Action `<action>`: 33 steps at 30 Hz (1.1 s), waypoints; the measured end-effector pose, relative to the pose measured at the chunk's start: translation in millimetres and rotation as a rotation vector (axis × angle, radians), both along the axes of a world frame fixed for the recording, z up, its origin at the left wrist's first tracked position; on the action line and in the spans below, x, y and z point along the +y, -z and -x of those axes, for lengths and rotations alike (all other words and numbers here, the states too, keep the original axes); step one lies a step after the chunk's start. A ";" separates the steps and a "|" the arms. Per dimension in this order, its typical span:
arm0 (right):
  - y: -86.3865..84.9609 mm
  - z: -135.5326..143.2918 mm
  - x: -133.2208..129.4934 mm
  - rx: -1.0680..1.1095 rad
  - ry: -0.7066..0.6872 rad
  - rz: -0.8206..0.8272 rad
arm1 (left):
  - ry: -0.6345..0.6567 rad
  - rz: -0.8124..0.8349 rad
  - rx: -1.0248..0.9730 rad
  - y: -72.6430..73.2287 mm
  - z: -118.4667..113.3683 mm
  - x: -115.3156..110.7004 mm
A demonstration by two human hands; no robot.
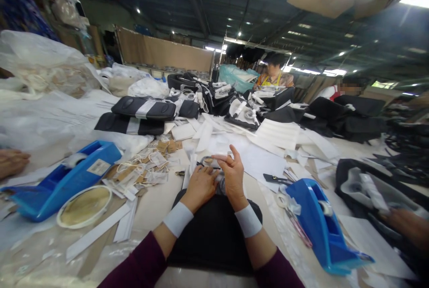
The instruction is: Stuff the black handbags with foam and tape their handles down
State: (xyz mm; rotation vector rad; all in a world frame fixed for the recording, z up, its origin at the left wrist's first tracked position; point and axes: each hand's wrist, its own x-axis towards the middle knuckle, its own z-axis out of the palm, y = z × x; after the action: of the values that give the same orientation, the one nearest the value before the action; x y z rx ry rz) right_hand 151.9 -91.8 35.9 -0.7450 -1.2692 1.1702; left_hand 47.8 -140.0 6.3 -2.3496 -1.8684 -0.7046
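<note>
A black bag [211, 234] lies flat on the table in front of me. At its far edge is a grey, wrapped-looking part, perhaps the handle, mostly covered by my hands. My left hand [201, 186] bends its fingers down over this part; what lies under the fingertips is hidden. Close beside it, my right hand [233, 176] is raised on edge with fingers stretched out and apart, one pointing up and another toward the left. I see nothing clearly held in it. Both wrists wear pale bands.
Blue tape dispensers [97, 165] [318, 227] flank the bag. To the left lie a round tub lid [85, 206] and a heap of tags [144, 167]. Scissors [296, 225] lie right. White sheets [278, 136] and black bags [144, 107] fill the back. Other people's hands [13, 163] [407, 225] show at both sides.
</note>
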 end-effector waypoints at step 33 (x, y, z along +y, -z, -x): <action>35.6 -72.7 -127.4 -0.806 -0.085 -0.831 | -0.002 0.056 -0.212 11.5 12.6 15.4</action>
State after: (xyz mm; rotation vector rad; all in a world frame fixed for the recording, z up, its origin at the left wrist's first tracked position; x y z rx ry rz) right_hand 224.6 -219.2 0.3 -0.5224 -2.2624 0.2750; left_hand 35.3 -124.6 -5.3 -2.3897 -1.9948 -0.9475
